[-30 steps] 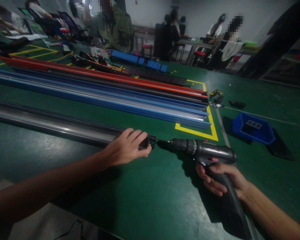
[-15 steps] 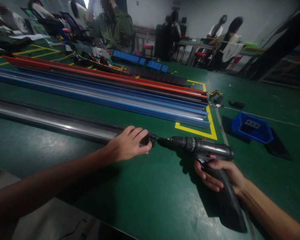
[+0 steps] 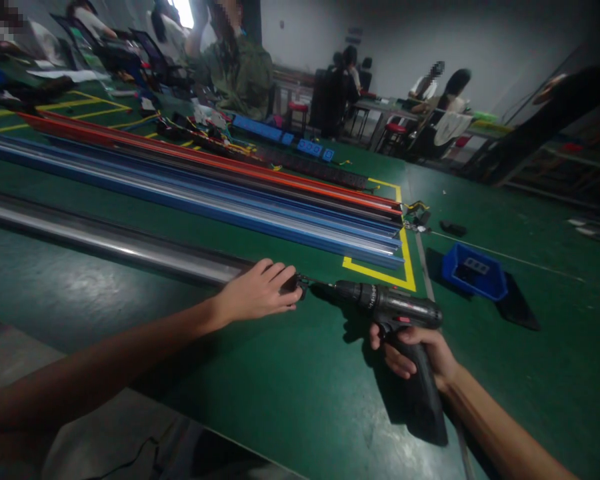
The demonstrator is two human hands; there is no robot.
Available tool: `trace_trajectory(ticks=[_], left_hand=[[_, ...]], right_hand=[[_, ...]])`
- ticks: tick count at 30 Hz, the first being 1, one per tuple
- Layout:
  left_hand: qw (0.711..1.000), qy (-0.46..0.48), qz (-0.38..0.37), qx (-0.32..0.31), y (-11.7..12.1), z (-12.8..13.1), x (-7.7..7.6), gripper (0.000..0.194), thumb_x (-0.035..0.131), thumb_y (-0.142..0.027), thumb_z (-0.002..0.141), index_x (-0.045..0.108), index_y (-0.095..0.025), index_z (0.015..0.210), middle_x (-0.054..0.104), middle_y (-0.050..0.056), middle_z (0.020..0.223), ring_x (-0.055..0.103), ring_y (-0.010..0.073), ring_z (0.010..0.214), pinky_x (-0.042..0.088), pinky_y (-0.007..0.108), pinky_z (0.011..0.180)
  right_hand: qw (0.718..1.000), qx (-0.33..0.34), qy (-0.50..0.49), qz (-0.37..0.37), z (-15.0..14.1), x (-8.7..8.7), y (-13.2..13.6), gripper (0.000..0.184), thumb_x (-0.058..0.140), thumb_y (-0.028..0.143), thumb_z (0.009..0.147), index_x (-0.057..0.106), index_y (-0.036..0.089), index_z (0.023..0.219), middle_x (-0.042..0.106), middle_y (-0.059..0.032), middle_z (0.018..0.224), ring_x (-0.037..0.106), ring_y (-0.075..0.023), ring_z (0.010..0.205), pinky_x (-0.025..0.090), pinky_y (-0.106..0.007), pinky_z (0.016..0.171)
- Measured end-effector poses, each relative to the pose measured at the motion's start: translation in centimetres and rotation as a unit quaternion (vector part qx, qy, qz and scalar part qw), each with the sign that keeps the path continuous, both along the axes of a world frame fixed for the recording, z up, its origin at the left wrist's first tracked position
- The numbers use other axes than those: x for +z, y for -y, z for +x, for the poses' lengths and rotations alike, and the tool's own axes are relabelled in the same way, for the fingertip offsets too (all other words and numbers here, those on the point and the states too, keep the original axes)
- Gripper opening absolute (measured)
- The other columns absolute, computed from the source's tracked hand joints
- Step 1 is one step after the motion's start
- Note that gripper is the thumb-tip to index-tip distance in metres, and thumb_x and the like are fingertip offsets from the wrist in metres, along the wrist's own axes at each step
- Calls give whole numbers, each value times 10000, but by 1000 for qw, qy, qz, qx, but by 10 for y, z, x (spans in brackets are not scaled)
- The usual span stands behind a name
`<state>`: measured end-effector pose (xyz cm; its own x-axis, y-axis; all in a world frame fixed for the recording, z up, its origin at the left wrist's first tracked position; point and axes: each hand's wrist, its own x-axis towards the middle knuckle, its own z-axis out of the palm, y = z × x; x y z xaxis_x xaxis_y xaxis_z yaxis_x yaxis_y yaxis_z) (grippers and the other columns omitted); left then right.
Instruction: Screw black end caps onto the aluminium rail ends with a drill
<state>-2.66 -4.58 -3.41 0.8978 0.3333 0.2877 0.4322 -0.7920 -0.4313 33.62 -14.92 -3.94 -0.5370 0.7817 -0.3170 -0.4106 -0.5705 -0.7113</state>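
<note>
My left hand point(image 3: 260, 291) is closed over the right end of a long dark metal profile point(image 3: 130, 245) that lies along the green table. A small black end piece point(image 3: 300, 285) shows just past its fingertips. My right hand point(image 3: 423, 350) grips a black cordless drill point(image 3: 395, 307) by its handle, one finger near the trigger. The thin bit points left and its tip meets the end piece; whether it sits in a screw is too small to tell.
Behind the profile lie blue profiles point(image 3: 280, 227) and a red-orange profile point(image 3: 260, 157). Farther back are wired black strips point(image 3: 320, 170). A blue bin point(image 3: 473, 272) stands at the right beside a dark flat piece point(image 3: 517, 303). Several people sit in the background.
The view has shifted and tilted slightly. The drill and my right hand appear a little farther left, nearer the profile's end. My left hand keeps its hold.
</note>
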Motion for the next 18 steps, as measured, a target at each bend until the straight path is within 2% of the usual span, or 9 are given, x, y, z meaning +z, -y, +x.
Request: trace_trajectory(ticks=[12,18], left_hand=[[1000,1,-16,-1,-2,-1,0,316,491,-477,1017,585,-269,1235,588,161,1270,555,289,1103,416,437,902],[999,-9,-50,-6,-7,1,6,347,490,-499,1013,601,-257,1236,594,168,1276,572,290,1094,402,414,890]], right_hand=[[1000,-11,-7,-6,4,-2,2,335,595,247,786,708,68,1046,741,-150,935,378,-43,396,396,-211,429],[998,-46,34,15,8,11,1,324,613,244,780,718,77,1037,734,-136,895,423,-59,407,416,-230,442]])
